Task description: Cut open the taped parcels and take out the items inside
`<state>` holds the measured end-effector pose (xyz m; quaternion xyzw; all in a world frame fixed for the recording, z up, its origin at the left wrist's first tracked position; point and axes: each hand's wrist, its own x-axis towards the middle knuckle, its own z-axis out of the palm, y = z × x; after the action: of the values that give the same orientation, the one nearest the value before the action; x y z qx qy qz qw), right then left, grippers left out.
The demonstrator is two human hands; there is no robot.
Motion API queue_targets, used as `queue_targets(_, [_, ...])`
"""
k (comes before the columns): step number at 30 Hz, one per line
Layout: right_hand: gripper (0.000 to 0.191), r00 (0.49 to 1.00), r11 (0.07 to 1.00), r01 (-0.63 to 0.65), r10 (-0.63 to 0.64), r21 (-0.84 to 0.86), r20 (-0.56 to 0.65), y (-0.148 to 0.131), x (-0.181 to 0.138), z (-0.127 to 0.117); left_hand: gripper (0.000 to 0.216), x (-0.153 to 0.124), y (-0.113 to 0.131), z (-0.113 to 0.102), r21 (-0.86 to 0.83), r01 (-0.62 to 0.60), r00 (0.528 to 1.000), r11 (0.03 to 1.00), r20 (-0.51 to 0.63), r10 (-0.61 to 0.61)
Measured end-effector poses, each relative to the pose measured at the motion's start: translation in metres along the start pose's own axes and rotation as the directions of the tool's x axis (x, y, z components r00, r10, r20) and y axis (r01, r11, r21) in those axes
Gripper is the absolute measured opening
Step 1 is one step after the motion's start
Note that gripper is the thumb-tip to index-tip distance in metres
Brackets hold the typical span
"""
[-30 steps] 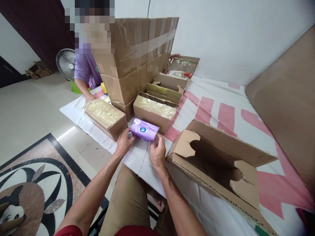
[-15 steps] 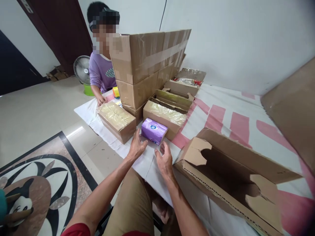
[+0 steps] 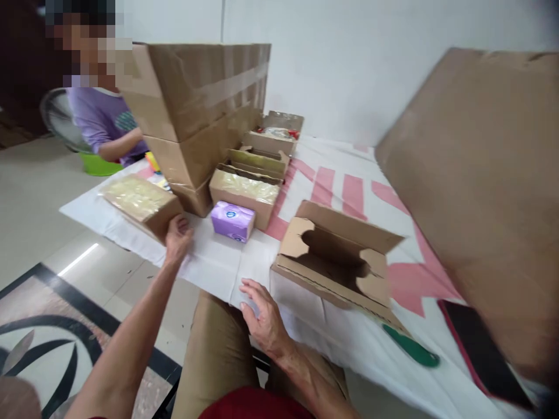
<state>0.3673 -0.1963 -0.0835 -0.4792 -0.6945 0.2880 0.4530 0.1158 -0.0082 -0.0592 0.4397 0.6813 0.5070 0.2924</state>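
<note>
My left hand (image 3: 178, 235) is at the near right end of a cardboard box (image 3: 163, 218) whose top shows yellowish packs under clear film. Its fingers are loosely bent against that end, not wrapped round the box. To its right, a purple tissue pack (image 3: 233, 222) lies on the cloth, touched by neither hand. My right hand (image 3: 264, 317) hovers by the table's front edge, open and holding nothing, fingers slightly spread. Beyond it on the right is an open cardboard box (image 3: 301, 233) with its flaps raised and a dark inside.
Taped cartons (image 3: 183, 93) are stacked at the back left. Behind the purple pack stands a film-topped box (image 3: 242, 195) in a row of boxes. A large cardboard panel (image 3: 476, 192), a phone (image 3: 480, 349) and a green object (image 3: 410, 345) are on the right. A person (image 3: 98, 119) sits across the table.
My hands have left the sides of the purple pack. The left has moved to the film-topped box, the right toward the table's front edge. The view has turned right.
</note>
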Motion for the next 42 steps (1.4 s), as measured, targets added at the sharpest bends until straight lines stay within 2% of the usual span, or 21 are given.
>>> queue_targets(3, [0.033,0.996,0.996,-0.085,0.085,-0.021,0.019,-0.015,-0.031,-0.03,0.061,0.004,0.008,-0.01,0.068,-0.004,1.0,0.998,-0.024,0.006])
queue_targets(5, [0.031,0.981,0.982,-0.186,0.188,-0.045,0.039,-0.021,-0.054,-0.054,0.059,-0.016,0.013,-0.013,0.134,-0.109,0.994,0.985,-0.005,0.11])
queue_targets(8, [0.023,0.946,0.944,-0.317,0.321,-0.092,0.039,-0.024,-0.087,-0.097,0.047,-0.072,0.016,-0.006,0.15,-0.297,0.949,0.943,0.158,0.273])
queue_targets(9, [0.023,0.941,0.935,-0.335,0.338,-0.116,0.008,-0.023,-0.097,-0.114,0.044,-0.092,0.017,-0.001,0.121,-0.352,0.918,0.928,0.239,0.317])
queue_targets(10, [0.023,0.939,0.928,-0.343,0.34,-0.147,-0.043,-0.021,-0.106,-0.131,0.043,-0.111,0.019,0.004,0.067,-0.426,0.862,0.902,0.333,0.382])
queue_targets(12, [0.021,0.94,0.913,-0.332,0.3,-0.236,-0.16,-0.017,-0.118,-0.166,0.047,-0.138,0.027,0.018,-0.039,-0.53,0.74,0.847,0.467,0.484])
queue_targets(13, [0.019,0.939,0.901,-0.321,0.263,-0.291,-0.221,-0.014,-0.121,-0.182,0.051,-0.147,0.032,0.026,-0.083,-0.559,0.69,0.825,0.506,0.518])
queue_targets(14, [0.017,0.935,0.886,-0.311,0.22,-0.344,-0.279,-0.011,-0.122,-0.197,0.055,-0.152,0.038,0.034,-0.114,-0.569,0.659,0.814,0.529,0.535])
queue_targets(15, [0.021,0.929,0.87,-0.302,0.177,-0.39,-0.324,-0.007,-0.12,-0.209,0.059,-0.154,0.045,0.041,-0.139,-0.567,0.641,0.812,0.545,0.541])
queue_targets(17, [0.043,0.923,0.853,-0.268,0.094,-0.447,-0.374,0.0,-0.109,-0.227,0.065,-0.154,0.059,0.057,-0.19,-0.536,0.622,0.822,0.569,0.538])
queue_targets(19, [0.066,0.934,0.862,-0.217,0.046,-0.459,-0.355,0.007,-0.092,-0.234,0.067,-0.152,0.072,0.071,-0.237,-0.49,0.613,0.839,0.59,0.525])
queue_targets(20, [0.071,0.944,0.872,-0.184,0.028,-0.454,-0.329,0.01,-0.083,-0.234,0.065,-0.152,0.077,0.077,-0.256,-0.468,0.61,0.846,0.599,0.518])
queue_targets(22, [0.065,0.955,0.888,-0.139,0.002,-0.439,-0.298,0.014,-0.065,-0.231,0.055,-0.155,0.087,0.086,-0.281,-0.432,0.617,0.857,0.601,0.508])
queue_targets(24, [0.043,0.944,0.898,-0.122,-0.027,-0.423,-0.329,0.014,-0.054,-0.226,0.048,-0.162,0.093,0.089,-0.283,-0.411,0.647,0.866,0.578,0.496])
queue_targets(26, [0.025,0.922,0.903,-0.123,-0.049,-0.411,-0.384,0.009,-0.052,-0.22,0.044,-0.171,0.096,0.086,-0.252,-0.391,0.704,0.885,0.538,0.464])
queue_targets(28, [0.022,0.919,0.907,-0.124,-0.049,-0.403,-0.392,0.001,-0.057,-0.215,0.04,-0.181,0.094,0.078,-0.207,-0.358,0.763,0.91,0.497,0.413])
queue_targets(31, [0.027,0.924,0.916,-0.16,0.008,-0.367,-0.383,-0.008,-0.069,-0.213,0.036,-0.193,0.087,0.068,-0.186,-0.285,0.842,0.94,0.421,0.338])
queue_targets(33, [0.042,0.905,0.926,-0.223,0.08,-0.305,-0.419,-0.006,-0.071,-0.216,0.041,-0.199,0.084,0.066,-0.182,-0.251,0.869,0.951,0.39,0.305])
queue_targets(37, [0.07,0.868,0.954,-0.288,0.223,-0.083,-0.444,0.01,-0.048,-0.23,0.044,-0.204,0.082,0.07,-0.167,-0.268,0.873,0.949,0.374,0.313])
queue_targets(40, [0.075,0.853,0.968,-0.231,0.248,0.094,-0.458,0.019,-0.021,-0.238,0.044,-0.208,0.081,0.073,-0.157,-0.296,0.881,0.942,0.337,0.333])
queue_targets(42, [0.068,0.849,0.975,-0.196,0.221,0.104,-0.48,0.017,-0.011,-0.239,0.045,-0.21,0.078,0.073,-0.151,-0.311,0.883,0.938,0.318,0.344])
